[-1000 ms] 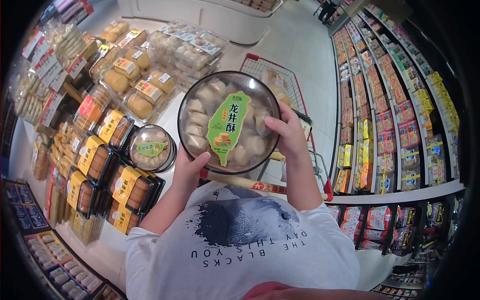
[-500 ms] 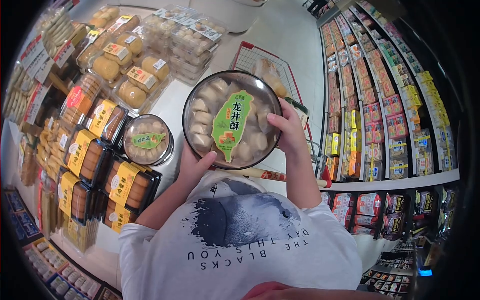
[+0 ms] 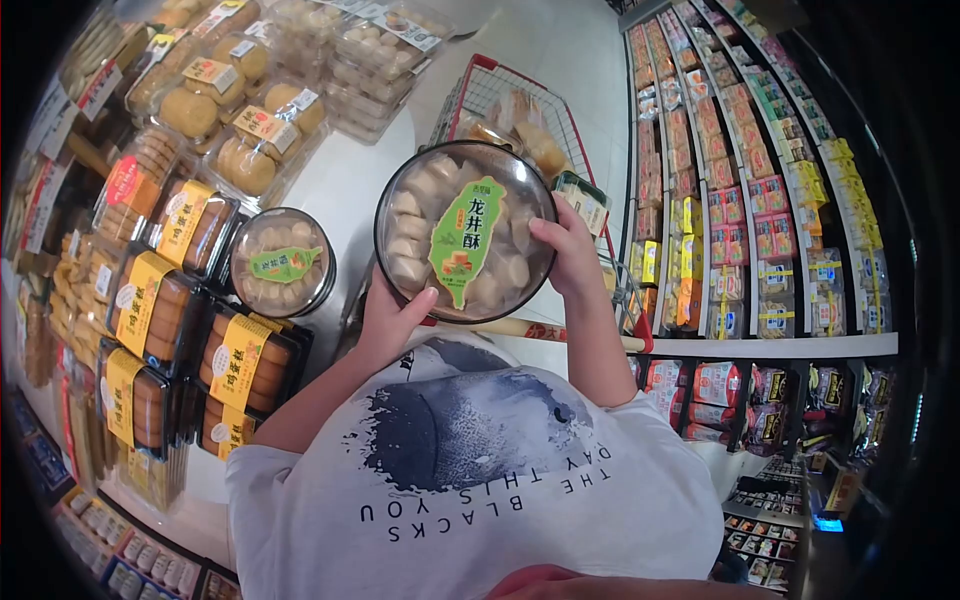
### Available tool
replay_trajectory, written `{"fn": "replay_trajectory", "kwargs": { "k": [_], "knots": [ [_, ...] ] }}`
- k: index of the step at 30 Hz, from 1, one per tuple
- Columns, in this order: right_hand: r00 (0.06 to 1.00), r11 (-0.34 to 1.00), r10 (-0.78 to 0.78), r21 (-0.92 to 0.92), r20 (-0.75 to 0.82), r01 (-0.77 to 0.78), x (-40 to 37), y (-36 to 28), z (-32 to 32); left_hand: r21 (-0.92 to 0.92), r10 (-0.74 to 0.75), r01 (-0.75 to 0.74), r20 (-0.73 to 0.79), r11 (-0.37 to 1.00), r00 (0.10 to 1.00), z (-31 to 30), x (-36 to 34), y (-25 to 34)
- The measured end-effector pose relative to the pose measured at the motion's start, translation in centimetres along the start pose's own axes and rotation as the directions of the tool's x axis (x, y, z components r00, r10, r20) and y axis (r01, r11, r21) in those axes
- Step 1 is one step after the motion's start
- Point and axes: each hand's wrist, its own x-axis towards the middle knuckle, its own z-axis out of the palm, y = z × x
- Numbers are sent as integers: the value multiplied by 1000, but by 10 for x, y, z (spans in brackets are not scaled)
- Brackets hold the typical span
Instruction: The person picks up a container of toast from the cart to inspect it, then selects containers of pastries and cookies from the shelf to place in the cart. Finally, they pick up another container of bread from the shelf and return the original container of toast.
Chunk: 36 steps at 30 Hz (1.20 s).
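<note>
L hand (image 3: pixel 390 322), R hand (image 3: pixel 572 258) holding round pastry tub (image 3: pixel 412 228), top facing cam, label (image 3: pixel 466 240) near-vertical

We stand in a shop aisle under bright, even light. The floor (image 3: pixel 597 90) is pale and glossy. On our right runs a long shelving unit (image 3: pixel 760 200), tier upon tier packed with bright packets, and its lower shelf (image 3: pixel 720 385) holds red bags. On our left a white display table (image 3: pixel 345 175) carries clear boxes of baked goods (image 3: pixel 160 300), some with yellow labels. Ahead stands a wire shopping cart (image 3: pixel 497 68) with a red rim. It seems to hold bagged bread, though the view is too warped to be sure.
</note>
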Motion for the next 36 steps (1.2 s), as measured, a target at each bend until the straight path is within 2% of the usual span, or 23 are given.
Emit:
{"fn": "replay_trajectory", "kwargs": {
  "k": [3,9,11,12,14,15,16,17,19,20,21,22,23,24,27,29,31,34,36],
  "knots": [
    [1000,1000,17,-8,-20,-17,0,2,1,99,14,-15,15,995,1000,-4,1,0],
    [998,999,35,-1,-46,-36,-2,3,5,147,2,-4,13,989,1000,-8,5,5],
    [996,997,77,19,-37,-76,-3,5,2,50,43,-40,-55,998,998,-3,6,7],
    [997,997,38,-62,-70,-43,-2,10,0,0,60,-61,-90,998,994,0,6,9],
    [991,975,-44,-223,-125,15,-1,22,0,212,157,-142,-53,967,986,-5,10,17],
    [988,975,-54,-220,-145,21,-4,20,3,314,201,-182,-29,932,979,-7,11,22],
    [984,976,-63,-217,-164,27,-10,16,7,505,260,-207,-37,838,965,-8,13,29],
    [981,976,-73,-214,-181,34,-15,12,11,589,354,-286,-1,756,935,-7,15,38],
    [997,997,-77,-11,10,77,-24,6,17,725,515,-414,95,550,852,-1,22,59],
    [991,992,-98,81,86,91,-30,0,26,747,660,-550,203,374,724,-5,29,53],
    [978,980,-126,172,163,98,-34,-7,35,759,681,-595,291,263,672,-6,34,54],
    [981,986,-138,116,138,123,-39,-12,43,761,691,-632,377,149,617,-6,37,55],
    [987,982,-122,156,109,104,-38,-17,48,751,688,-660,462,33,560,-6,38,55],
    [991,977,-103,197,81,85,-37,-20,51,704,698,-710,520,-23,493,-4,37,53],
    [1000,960,12,279,-21,-6,-31,-17,50,697,741,-711,526,-95,417,2,33,44],
    [994,945,82,323,-71,-55,-26,-11,51,700,734,-704,540,-121,411,1,29,38],
    [999,946,50,322,-13,-44,-23,-13,53,697,748,-705,537,-132,391,0,26,32],
    [1000,945,8,326,21,-15,-16,-10,47,653,651,-731,645,-197,400,-12,23,42],
    [999,954,-24,301,35,13,-14,-10,40,718,724,-695,461,34,512,-18,22,49]
  ]
}}
